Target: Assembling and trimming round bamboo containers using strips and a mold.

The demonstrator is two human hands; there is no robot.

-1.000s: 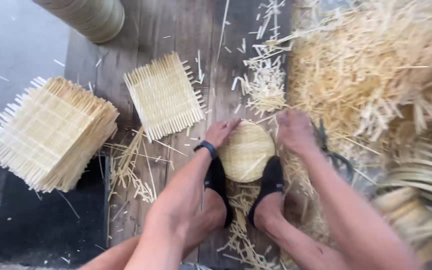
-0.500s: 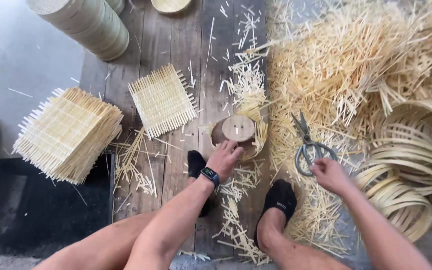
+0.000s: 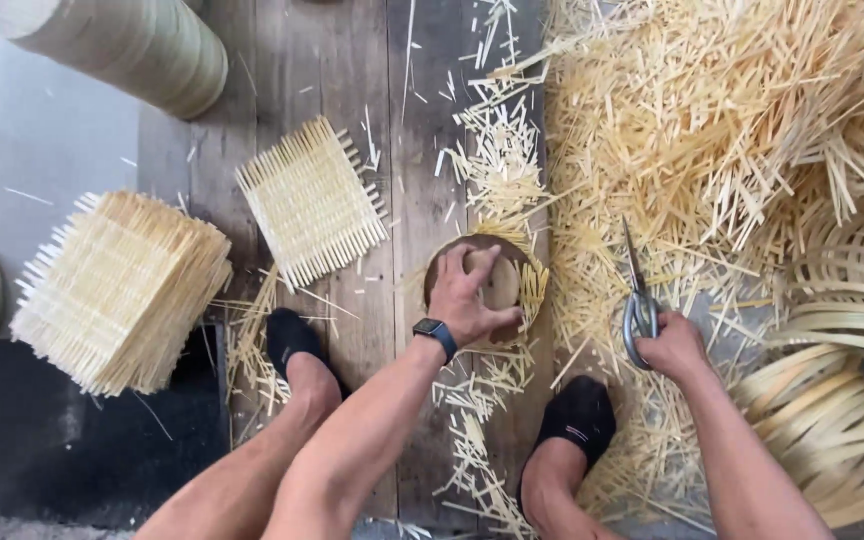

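My left hand (image 3: 467,295), with a dark watch on its wrist, presses down on a round wooden block (image 3: 492,280) that lies on a woven bamboo piece (image 3: 535,285) on the plank floor. My right hand (image 3: 674,345) grips the loops of a pair of metal scissors (image 3: 637,290), whose closed blades point away from me over the bamboo offcuts. My two feet in black socks rest on the planks, one to the left of the block and one just below the scissors.
A single square woven mat (image 3: 312,200) lies left of the block, and a tall stack of such mats (image 3: 117,290) stands further left. A heap of bamboo slivers (image 3: 712,120) fills the right. Coiled bamboo hoops (image 3: 832,400) lie at lower right; stacked round rims (image 3: 122,45) at top left.
A second ago both hands were on a round woven piece. The left hand now presses the wooden block on it, and the right hand has moved right and taken hold of the scissors.
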